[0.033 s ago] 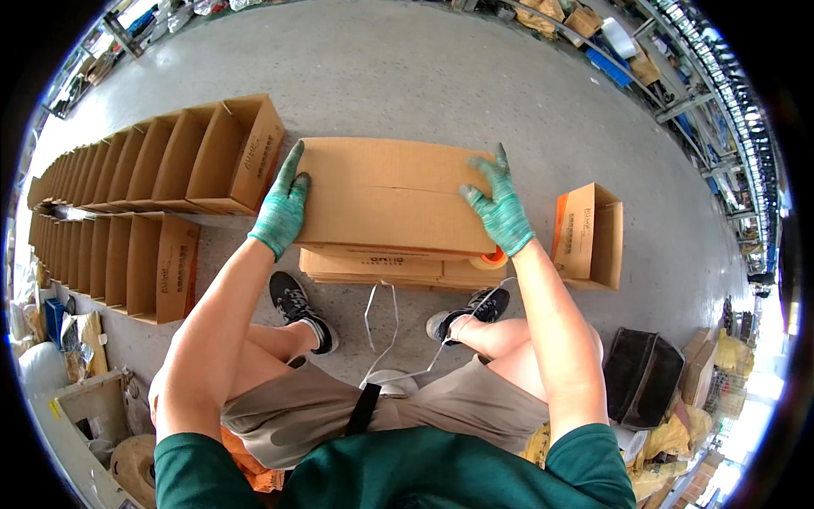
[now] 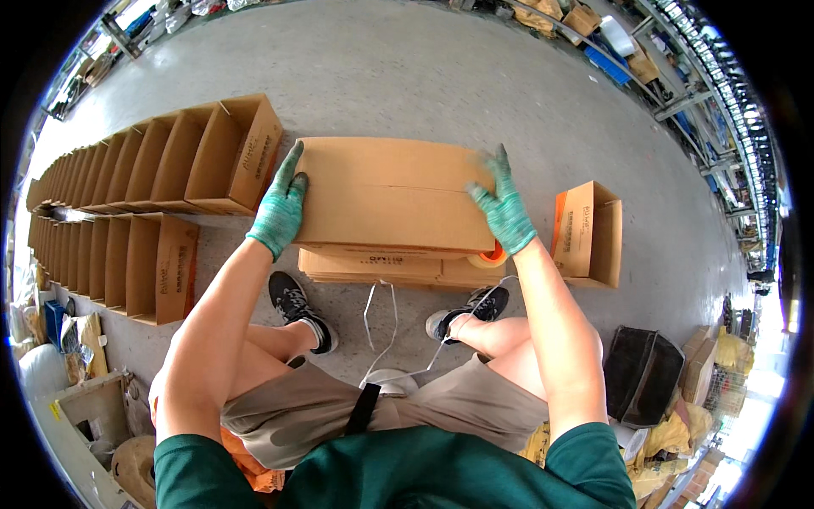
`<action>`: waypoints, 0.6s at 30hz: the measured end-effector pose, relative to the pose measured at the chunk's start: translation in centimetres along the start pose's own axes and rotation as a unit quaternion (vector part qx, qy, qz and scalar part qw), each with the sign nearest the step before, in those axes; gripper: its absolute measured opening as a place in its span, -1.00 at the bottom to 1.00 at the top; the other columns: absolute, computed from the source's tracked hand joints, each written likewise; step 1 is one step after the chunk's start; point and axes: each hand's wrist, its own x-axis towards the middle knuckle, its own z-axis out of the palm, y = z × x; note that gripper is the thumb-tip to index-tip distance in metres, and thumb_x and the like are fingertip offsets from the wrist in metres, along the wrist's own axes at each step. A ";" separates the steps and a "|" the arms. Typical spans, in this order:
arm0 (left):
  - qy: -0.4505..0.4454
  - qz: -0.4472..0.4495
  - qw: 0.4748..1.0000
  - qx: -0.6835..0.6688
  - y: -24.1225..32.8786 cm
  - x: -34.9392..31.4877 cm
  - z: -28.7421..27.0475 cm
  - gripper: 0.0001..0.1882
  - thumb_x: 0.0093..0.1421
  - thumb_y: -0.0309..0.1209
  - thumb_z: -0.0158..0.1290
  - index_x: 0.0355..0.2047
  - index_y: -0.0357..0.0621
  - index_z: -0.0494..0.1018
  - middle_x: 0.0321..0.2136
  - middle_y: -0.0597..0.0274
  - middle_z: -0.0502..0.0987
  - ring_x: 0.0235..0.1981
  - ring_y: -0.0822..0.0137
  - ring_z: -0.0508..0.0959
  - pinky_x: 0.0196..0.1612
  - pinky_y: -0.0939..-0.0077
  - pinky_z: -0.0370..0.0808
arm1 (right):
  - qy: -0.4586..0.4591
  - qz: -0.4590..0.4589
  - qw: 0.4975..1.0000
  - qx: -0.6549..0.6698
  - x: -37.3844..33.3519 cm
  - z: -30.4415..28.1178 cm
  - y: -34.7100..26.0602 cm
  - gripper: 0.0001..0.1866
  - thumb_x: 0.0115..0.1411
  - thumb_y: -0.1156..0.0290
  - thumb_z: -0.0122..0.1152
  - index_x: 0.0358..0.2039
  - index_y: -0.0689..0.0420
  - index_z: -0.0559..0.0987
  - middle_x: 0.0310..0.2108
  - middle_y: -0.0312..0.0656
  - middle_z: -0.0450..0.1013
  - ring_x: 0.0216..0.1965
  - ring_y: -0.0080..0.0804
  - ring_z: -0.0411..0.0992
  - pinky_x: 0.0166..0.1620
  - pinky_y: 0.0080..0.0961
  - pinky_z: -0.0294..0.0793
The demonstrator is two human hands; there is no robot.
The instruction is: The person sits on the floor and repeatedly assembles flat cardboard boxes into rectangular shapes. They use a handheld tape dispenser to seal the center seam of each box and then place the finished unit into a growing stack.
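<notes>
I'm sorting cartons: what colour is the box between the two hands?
The box is light brown; the head view shows it best.

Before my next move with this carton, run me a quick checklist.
1. Left hand against the carton: ok, at its left end.
2. Right hand holding firmly: cannot tell; fingertips blurred.
3. Top flaps lying down: ok, they meet at a seam.
4. Tape roll clear of the right hand: not ok, it sits close beside the wrist.
5. White cord clear of the feet: not ok, it loops loosely between the shoes.
</notes>
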 end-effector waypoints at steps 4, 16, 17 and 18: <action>-0.002 0.011 1.000 0.018 -0.1 0.3 0.5 -0.48 0.43 -0.52 -0.18 0.38 0.06 0.15 0.30 0.16 0.28 0.28 0.34 0.26 0.35 0.49 0.13 | -0.109 0.249 0.958 -0.089 -0.9 -3.5 8.3 -0.44 0.28 0.23 0.18 0.28 -0.05 0.32 0.24 -0.02 0.29 0.23 -0.18 0.30 0.05 -0.23 0.49; -0.017 0.086 0.996 0.035 -0.5 1.5 2.8 -0.51 0.43 -0.48 -0.16 0.35 0.01 0.18 0.29 0.10 0.28 0.25 0.26 0.29 0.34 0.45 0.17 | 0.196 0.376 0.827 0.370 -8.3 -3.5 19.5 -0.62 0.26 0.16 0.22 0.02 0.05 0.51 -0.11 -0.30 0.53 -0.16 -0.42 0.49 -0.13 -0.48 0.45; -0.008 0.087 0.995 0.051 -1.1 1.3 2.0 -0.51 0.43 -0.48 -0.15 0.35 0.01 0.18 0.28 0.09 0.28 0.25 0.24 0.30 0.34 0.43 0.18 | 0.106 0.333 0.925 0.147 -6.1 -5.5 18.2 -0.65 0.28 0.19 0.18 0.01 0.06 0.52 -0.12 -0.31 0.53 -0.16 -0.41 0.49 -0.12 -0.49 0.45; 0.007 0.084 0.994 0.068 -1.8 1.0 0.8 -0.51 0.43 -0.48 -0.15 0.35 0.01 0.18 0.28 0.08 0.28 0.25 0.21 0.30 0.34 0.41 0.19 | 0.002 0.257 0.963 -0.082 -2.8 -6.6 14.6 -0.68 0.30 0.22 0.15 0.00 0.08 0.53 -0.14 -0.33 0.52 -0.16 -0.41 0.48 -0.11 -0.51 0.46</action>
